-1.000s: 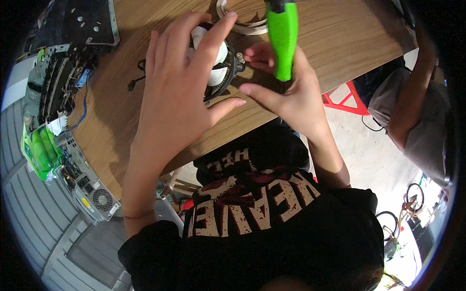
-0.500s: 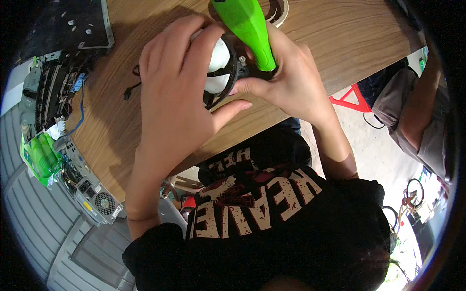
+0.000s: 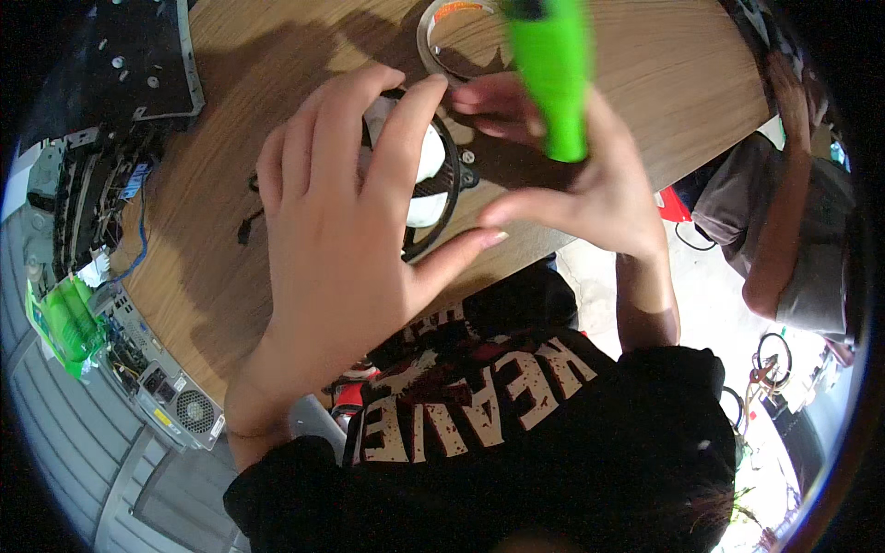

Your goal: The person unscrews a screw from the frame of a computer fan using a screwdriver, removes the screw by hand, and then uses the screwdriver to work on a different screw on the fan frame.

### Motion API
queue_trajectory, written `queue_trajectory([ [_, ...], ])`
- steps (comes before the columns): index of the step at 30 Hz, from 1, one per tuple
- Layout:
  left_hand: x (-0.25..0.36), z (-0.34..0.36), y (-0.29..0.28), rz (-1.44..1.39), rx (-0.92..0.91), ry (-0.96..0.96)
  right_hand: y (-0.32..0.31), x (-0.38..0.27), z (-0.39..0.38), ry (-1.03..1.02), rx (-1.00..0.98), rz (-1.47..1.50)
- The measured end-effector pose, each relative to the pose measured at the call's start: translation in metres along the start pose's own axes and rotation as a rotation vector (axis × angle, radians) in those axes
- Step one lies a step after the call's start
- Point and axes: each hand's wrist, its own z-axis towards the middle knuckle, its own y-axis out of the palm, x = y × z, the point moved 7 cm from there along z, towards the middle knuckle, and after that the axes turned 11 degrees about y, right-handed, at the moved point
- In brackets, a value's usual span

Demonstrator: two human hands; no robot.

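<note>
A small fan (image 3: 427, 207) with white blades and a black ring frame sits under my left hand (image 3: 341, 203). The fingers of that hand curve over its far rim, spread apart, while the thumb points right past the near edge. A screw (image 3: 468, 157) shows at a lug on the fan's right side. Just right of it, apart from the fan, is my right hand (image 3: 604, 184), with a bright green tool handle (image 3: 553, 83) resting in the crook of the thumb. Motion blurs the handle, and its working end is out of view.
A tape roll (image 3: 427, 41) lies on the wooden table (image 3: 673, 83) beyond the fan. At the left are a black panel (image 3: 120, 55), circuit parts with a blue cable (image 3: 144, 226) and a metal power supply (image 3: 180, 401). Another person's arm (image 3: 784, 221) is at the right.
My right hand has drawn away from the fan to the right, its thumb off the fan, taking the green tool along. More of the tape roll shows. My left hand stays over the fan.
</note>
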Motion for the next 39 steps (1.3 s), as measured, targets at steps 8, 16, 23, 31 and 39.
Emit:
queue_trajectory([
  [8, -0.006, 0.006, 0.000, -0.006, 0.026, -0.079, -0.090, -0.002, -0.004, -0.155, 0.085, 0.831],
  [16, -0.016, 0.008, 0.002, 0.057, -0.011, -0.177, -0.077, -0.003, 0.031, -0.148, 0.488, 0.078],
  [23, -0.022, 0.010, -0.040, -0.075, 0.046, -0.055, -0.067, 0.004, 0.042, 0.010, 0.445, 0.184],
  [31, -0.049, -0.006, -0.072, -0.032, 0.289, -0.190, -0.072, 0.006, 0.041, 0.012, 0.388, 0.406],
  [39, -0.013, 0.019, -0.052, -0.326, 0.342, -0.146, -0.083, -0.006, 0.012, -0.015, 0.478, 0.499],
])
